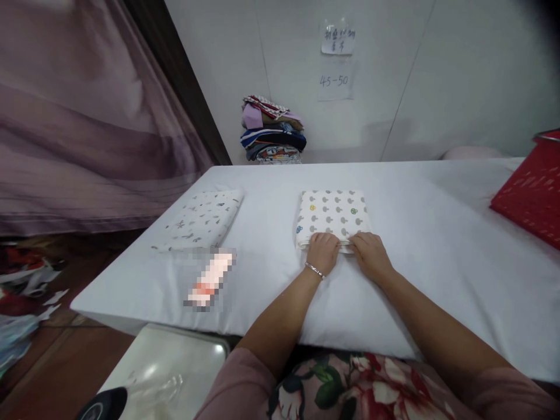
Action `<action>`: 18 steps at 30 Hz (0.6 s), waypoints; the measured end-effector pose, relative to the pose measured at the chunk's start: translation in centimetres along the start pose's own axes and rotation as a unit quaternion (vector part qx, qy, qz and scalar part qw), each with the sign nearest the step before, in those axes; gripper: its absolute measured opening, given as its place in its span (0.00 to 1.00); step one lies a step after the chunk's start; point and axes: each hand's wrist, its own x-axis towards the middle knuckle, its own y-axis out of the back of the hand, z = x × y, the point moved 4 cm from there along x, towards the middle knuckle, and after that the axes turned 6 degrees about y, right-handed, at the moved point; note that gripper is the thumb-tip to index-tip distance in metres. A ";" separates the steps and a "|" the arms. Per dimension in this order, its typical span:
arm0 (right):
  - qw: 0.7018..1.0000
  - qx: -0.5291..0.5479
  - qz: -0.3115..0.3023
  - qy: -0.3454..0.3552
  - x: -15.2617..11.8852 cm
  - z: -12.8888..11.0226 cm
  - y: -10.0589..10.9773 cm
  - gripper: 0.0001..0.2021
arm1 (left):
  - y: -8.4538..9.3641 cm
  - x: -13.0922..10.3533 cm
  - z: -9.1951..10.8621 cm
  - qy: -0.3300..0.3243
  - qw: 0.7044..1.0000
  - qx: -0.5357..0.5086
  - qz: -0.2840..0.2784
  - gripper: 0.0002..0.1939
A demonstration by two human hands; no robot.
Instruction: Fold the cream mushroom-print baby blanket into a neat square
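Observation:
A folded white cloth with a grey print and a few coloured marks (332, 213) lies on the white-covered table (266, 233). My left hand (324, 252), with a bracelet at the wrist, grips its near edge left of the middle. Beside it, a small gap to the right, my right hand (370, 254) grips the same edge near the right corner. The fingers of both hands are bent over the folded layers, and the thumbs are partly hidden. Farther left rests another folded white cloth with a small dark print (203, 219).
A blurred-out flat object (212, 280) lies on the table's left part. Folded clothes (273, 131) are stacked behind the far edge. A red bag (534, 192) stands at the right. Below the left front edge is a white surface (175, 356). A curtain (96, 116) hangs at the left.

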 end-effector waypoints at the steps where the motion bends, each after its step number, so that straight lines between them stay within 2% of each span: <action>1: 1.000 -0.002 0.003 0.001 0.0 0.0 0.0 0.09 | 0.0 0.0 0.0 0.002 1.000 0.002 0.005 0.04; 7: 1.000 -0.019 0.011 0.007 -0.3 -0.1 0.0 0.09 | 0.5 -0.2 -1.4 0.042 0.998 0.018 0.048 0.12; 15: 0.999 -0.034 0.018 0.008 -0.4 -0.3 -0.5 0.09 | 3.1 -1.0 -5.7 0.114 0.987 0.046 0.098 0.11; 18: 0.999 -0.038 0.011 0.014 -0.4 -0.5 -0.5 0.09 | 3.3 -1.4 -6.6 0.129 0.987 0.040 0.091 0.11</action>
